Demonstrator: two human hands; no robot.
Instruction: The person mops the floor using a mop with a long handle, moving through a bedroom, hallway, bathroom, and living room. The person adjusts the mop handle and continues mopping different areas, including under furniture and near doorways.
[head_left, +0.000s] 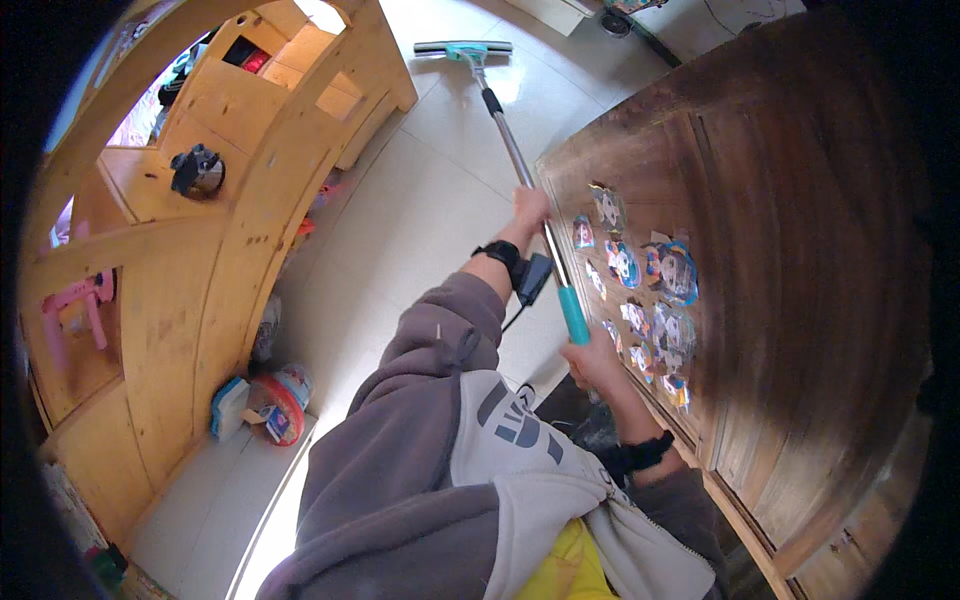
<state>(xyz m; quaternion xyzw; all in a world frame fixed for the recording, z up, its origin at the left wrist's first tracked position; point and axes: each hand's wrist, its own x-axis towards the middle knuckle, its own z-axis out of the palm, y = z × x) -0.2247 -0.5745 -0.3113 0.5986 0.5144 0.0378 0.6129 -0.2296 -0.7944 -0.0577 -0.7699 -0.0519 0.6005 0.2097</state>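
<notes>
A mop with a long metal pole (512, 142) runs from its wide flat head (463, 50) at the top of the view down to a teal grip (574, 315). My left hand (532, 208) is closed around the middle of the metal pole. Lower down, my right hand (595, 355) is wrapped around the bottom end of the teal grip. The mop head rests on the pale tiled floor (420, 195). Each of my wrists wears a black strap, and a small dark device sits at the left one.
Wooden bed-like furniture (247, 187) stands along the left, with a dark-topped metal container (198, 172) on it. A red-rimmed basket (296, 420) sits on the floor beside it. A dark wooden panel (750, 262) bearing several stickers (672, 271) rises close on the right.
</notes>
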